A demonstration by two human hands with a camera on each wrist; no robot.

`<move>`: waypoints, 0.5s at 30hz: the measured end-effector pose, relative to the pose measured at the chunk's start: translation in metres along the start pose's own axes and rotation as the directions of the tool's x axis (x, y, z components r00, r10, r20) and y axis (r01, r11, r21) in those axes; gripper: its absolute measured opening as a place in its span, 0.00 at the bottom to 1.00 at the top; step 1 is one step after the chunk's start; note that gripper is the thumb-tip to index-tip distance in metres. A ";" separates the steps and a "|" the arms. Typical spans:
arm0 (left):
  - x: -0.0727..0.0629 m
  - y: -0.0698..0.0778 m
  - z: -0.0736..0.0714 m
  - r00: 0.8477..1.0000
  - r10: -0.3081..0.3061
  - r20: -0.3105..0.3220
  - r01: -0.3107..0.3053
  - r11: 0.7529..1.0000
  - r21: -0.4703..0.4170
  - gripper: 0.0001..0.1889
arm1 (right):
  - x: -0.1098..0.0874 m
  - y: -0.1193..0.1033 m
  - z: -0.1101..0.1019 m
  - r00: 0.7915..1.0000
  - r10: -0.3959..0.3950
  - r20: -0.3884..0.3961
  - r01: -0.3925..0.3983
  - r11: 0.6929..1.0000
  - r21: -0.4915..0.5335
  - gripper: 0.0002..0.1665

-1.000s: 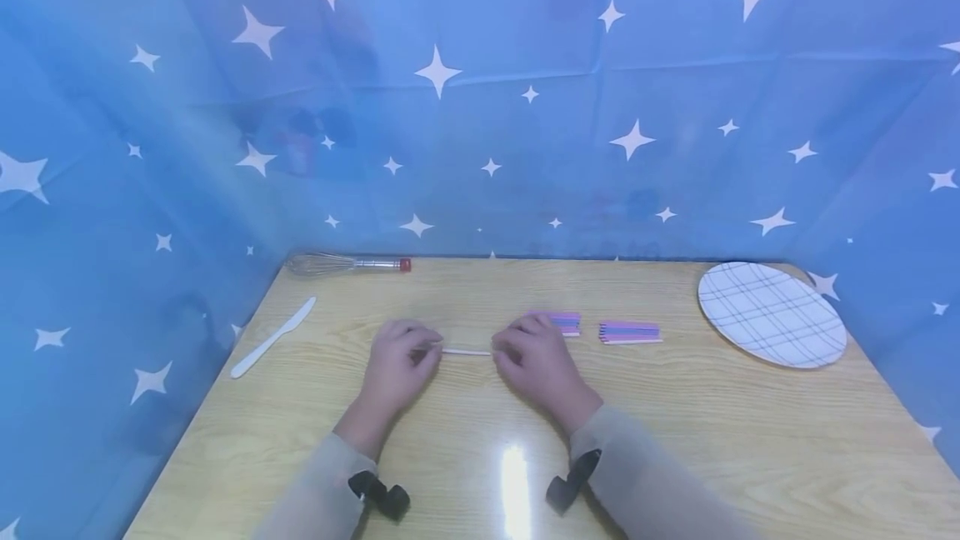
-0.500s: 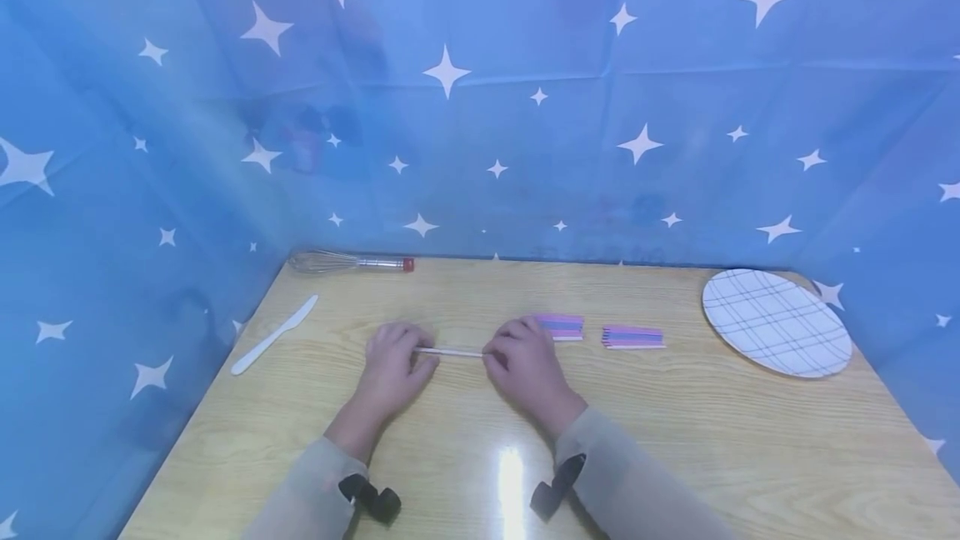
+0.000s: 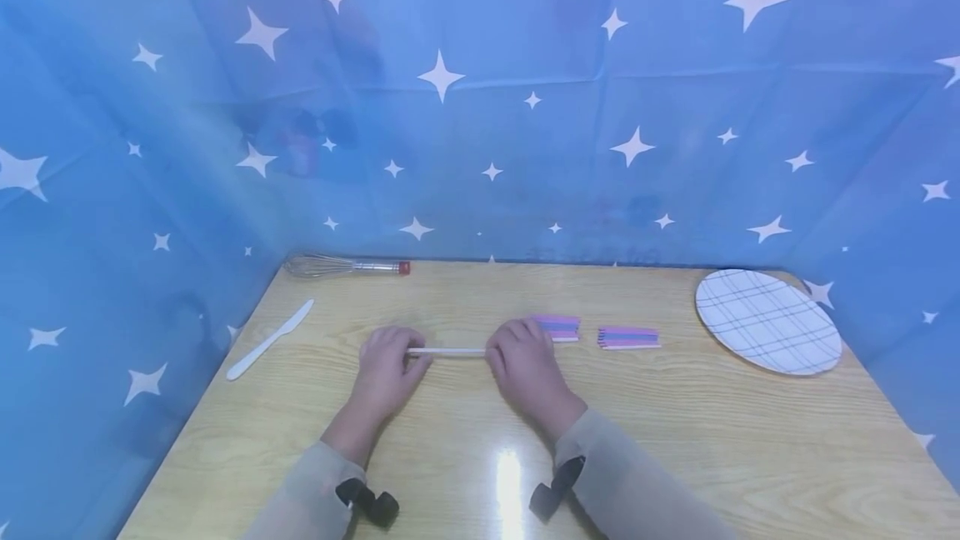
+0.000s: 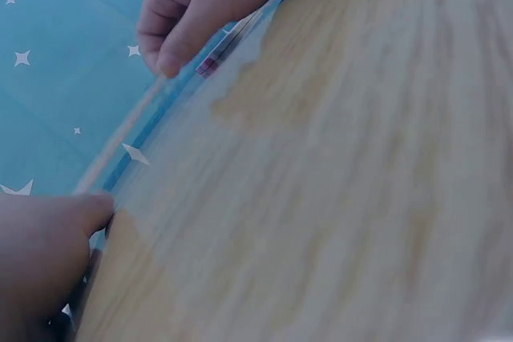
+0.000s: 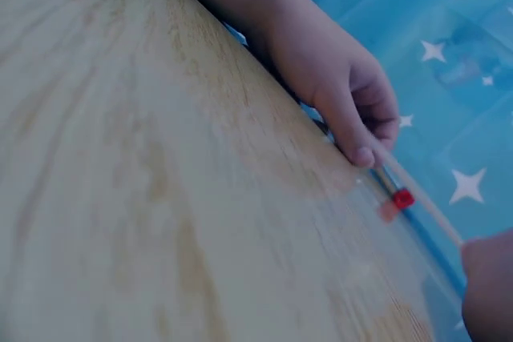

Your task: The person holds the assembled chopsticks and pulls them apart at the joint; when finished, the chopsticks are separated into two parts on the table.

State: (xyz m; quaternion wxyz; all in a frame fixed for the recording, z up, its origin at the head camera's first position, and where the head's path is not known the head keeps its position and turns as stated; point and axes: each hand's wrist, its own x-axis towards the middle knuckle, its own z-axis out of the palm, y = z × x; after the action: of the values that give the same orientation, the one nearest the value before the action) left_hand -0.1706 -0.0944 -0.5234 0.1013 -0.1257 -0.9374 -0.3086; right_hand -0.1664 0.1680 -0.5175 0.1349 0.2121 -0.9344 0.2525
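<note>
A thin pale stick [image 3: 447, 351] runs level between my two hands, just above or on the table; the exact gap is unclear. My left hand [image 3: 386, 369] pinches its left end between thumb and curled fingers, as the right wrist view shows on that hand [image 5: 333, 78]. The right end is pinched by my right hand [image 3: 527, 369], seen at the top of the left wrist view [image 4: 200, 10]. Both tips of the stick are hidden in the fingers. Right behind my right hand lies a bundle of pink, purple and blue sticks [image 3: 558, 327], partly covered.
A second bundle of coloured sticks [image 3: 628, 337] lies to the right. Farther right is a white checked plate [image 3: 768, 322]. At the left are a white knife [image 3: 270, 341] and a whisk [image 3: 345, 267] near the table's back edge. A blue starry curtain surrounds the table.
My left hand has shifted slightly left and its thumb has dropped away from the fingers in the head view. More of the stick now shows between the hands.
</note>
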 end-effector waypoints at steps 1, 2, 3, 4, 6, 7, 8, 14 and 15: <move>0.000 0.000 -0.001 1.000 -0.003 -0.008 0.003 1.000 -0.003 0.12 | -0.001 0.000 0.000 1.000 0.010 -0.001 -0.010 1.000 0.003 0.06; -0.001 0.000 -0.001 1.000 -0.006 -0.017 0.006 1.000 -0.006 0.12 | -0.001 0.000 0.000 1.000 0.018 -0.003 -0.018 1.000 0.005 0.06; -0.001 -0.001 -0.001 1.000 -0.010 -0.022 0.010 1.000 -0.009 0.12 | -0.001 0.000 -0.001 1.000 0.026 -0.004 -0.026 1.000 0.010 0.06; -0.001 -0.001 -0.002 1.000 -0.010 -0.028 0.010 1.000 -0.012 0.12 | -0.002 0.000 -0.001 1.000 0.030 -0.006 -0.029 0.999 0.016 0.06; -0.001 -0.002 -0.001 0.999 -0.008 -0.039 0.007 1.000 -0.030 0.12 | -0.002 0.001 -0.002 0.999 0.035 -0.013 -0.034 0.999 0.032 0.06; -0.001 -0.002 -0.001 0.999 -0.008 -0.043 0.006 0.999 -0.047 0.12 | -0.002 0.001 -0.002 0.999 0.033 -0.017 -0.033 0.999 0.044 0.06; -0.001 -0.002 -0.001 0.999 -0.008 -0.048 0.005 0.998 -0.065 0.11 | -0.003 0.001 -0.003 0.999 0.035 -0.017 -0.034 0.998 0.051 0.07; -0.002 -0.002 0.001 0.997 -0.017 -0.081 0.004 0.987 -0.163 0.06 | -0.003 0.006 -0.004 0.999 0.027 -0.043 -0.024 0.997 0.073 0.06; -0.002 -0.002 0.002 0.996 -0.023 -0.087 0.008 0.985 -0.171 0.05 | -0.003 0.007 -0.004 0.998 0.022 -0.051 -0.018 0.997 0.078 0.05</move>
State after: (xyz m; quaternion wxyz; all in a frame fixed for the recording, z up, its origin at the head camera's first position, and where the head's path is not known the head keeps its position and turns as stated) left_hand -0.1691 -0.0952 -0.5262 0.1293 -0.1129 -0.9030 -0.3939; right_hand -0.1663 0.1772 -0.5184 0.1483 0.2014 -0.9222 0.2951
